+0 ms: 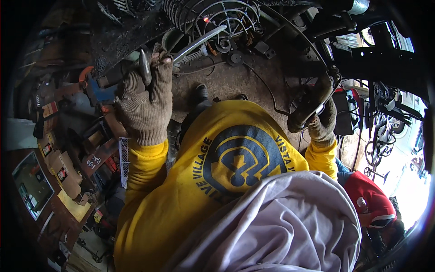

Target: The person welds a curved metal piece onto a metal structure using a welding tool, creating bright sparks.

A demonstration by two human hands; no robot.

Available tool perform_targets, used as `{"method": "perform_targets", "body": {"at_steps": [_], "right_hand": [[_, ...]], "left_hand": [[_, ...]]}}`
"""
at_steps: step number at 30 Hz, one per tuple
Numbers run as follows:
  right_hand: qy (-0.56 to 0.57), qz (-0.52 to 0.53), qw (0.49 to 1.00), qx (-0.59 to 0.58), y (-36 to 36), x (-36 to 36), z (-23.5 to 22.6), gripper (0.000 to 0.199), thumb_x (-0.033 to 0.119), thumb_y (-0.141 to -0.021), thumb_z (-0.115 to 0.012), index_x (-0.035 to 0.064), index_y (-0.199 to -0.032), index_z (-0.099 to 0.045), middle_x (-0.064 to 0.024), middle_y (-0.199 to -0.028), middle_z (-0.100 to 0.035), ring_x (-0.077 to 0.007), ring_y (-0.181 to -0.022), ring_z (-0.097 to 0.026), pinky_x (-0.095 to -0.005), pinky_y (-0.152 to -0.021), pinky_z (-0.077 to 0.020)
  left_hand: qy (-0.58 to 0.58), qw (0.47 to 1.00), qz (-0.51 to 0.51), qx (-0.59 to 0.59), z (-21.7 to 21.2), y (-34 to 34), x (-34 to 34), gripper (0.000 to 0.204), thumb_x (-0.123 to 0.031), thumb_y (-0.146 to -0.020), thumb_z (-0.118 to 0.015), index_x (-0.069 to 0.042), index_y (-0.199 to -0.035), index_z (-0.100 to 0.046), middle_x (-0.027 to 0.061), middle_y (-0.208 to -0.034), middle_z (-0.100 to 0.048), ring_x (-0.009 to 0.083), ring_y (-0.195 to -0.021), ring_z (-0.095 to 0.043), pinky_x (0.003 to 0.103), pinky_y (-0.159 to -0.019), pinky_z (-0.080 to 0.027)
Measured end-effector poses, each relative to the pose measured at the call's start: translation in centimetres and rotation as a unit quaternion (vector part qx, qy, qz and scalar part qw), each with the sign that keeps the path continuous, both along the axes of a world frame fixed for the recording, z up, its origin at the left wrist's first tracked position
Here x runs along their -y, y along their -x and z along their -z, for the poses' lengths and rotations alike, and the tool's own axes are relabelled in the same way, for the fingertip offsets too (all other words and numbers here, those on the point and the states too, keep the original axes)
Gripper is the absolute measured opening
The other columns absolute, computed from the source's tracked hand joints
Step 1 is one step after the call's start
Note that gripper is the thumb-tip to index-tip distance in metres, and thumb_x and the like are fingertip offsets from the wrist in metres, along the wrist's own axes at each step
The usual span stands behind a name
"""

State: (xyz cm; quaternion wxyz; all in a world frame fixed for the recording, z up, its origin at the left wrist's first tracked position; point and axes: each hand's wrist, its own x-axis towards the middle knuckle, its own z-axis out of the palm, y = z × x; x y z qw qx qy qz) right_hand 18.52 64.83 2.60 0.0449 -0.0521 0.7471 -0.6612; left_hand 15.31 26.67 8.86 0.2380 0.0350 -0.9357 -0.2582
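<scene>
Toward two o'clock from the nearer left hand (146, 103), gripping a spike (145, 69), slanted a rod (199, 44); I couldn't tell about the right hand (325, 123).

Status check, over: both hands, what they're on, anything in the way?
Brown-gloved left hand: holding gray pointed metal piece; straight silver metal rod by thumb. Brown-gloved right hand: grip unclear. Rounded metal wire cage beyond rod, possible obstruction.

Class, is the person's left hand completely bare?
No, the left hand wears a brown knitted glove that meets the yellow sleeve.
</scene>
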Motion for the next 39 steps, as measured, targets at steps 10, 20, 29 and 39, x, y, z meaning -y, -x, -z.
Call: {"method": "perform_targets", "body": {"at_steps": [10, 20, 29, 39], "right_hand": [[-0.006, 0.000, 1.000, -0.014, 0.7, -0.4, 0.3, 0.099, 0.059, -0.077, -0.084, -0.0063, -0.143, -0.047, -0.0135, -0.129, -0.064, -0.0175, -0.110, -0.063, -0.0314, -0.096, -0.0492], [0.034, -0.003, 0.999, 0.028, 2.5, -1.2, 0.9, 0.097, 0.052, -0.077, -0.088, -0.0059, -0.144, -0.047, -0.0097, -0.128, -0.063, -0.0166, -0.115, -0.061, -0.0308, -0.100, -0.0474], [0.002, 0.004, 1.000, 0.026, 3.4, -0.8, 0.5, 0.099, 0.053, -0.077, -0.087, -0.0059, -0.145, -0.045, -0.0097, -0.129, -0.063, -0.0169, -0.114, -0.062, -0.0316, -0.100, -0.0476], [-0.010, 0.002, 1.000, 0.022, 2.4, -1.2, -1.6, 0.099, 0.051, -0.076, -0.089, -0.0063, -0.143, -0.045, -0.0092, -0.125, -0.064, -0.0172, -0.111, -0.063, -0.0309, -0.097, -0.0497]], "left_hand": [[-0.006, 0.999, -0.024, -0.038, 1.4, 0.0, 0.5, 0.028, -0.029, -0.090, -0.078, -0.003, -0.094, -0.074, 0.0135, -0.081, -0.072, 0.0270, -0.069, -0.070, 0.035, -0.065, -0.053], [0.029, 0.990, 0.029, -0.133, 2.8, 1.3, 2.1, 0.020, -0.015, -0.092, -0.075, 0.002, -0.102, -0.075, 0.0137, -0.098, -0.077, 0.0226, -0.083, -0.075, 0.033, -0.074, -0.057], [0.026, 0.980, 0.089, -0.174, 3.8, 1.6, 3.1, 0.016, -0.013, -0.091, -0.076, 0.001, -0.100, -0.074, 0.0140, -0.095, -0.077, 0.0234, -0.080, -0.075, 0.033, -0.074, -0.059], [0.028, 0.986, 0.087, -0.141, 4.5, 0.8, 3.1, 0.018, -0.015, -0.090, -0.077, -0.001, -0.100, -0.072, 0.0120, -0.095, -0.077, 0.0260, -0.084, -0.075, 0.034, -0.078, -0.058]]}}
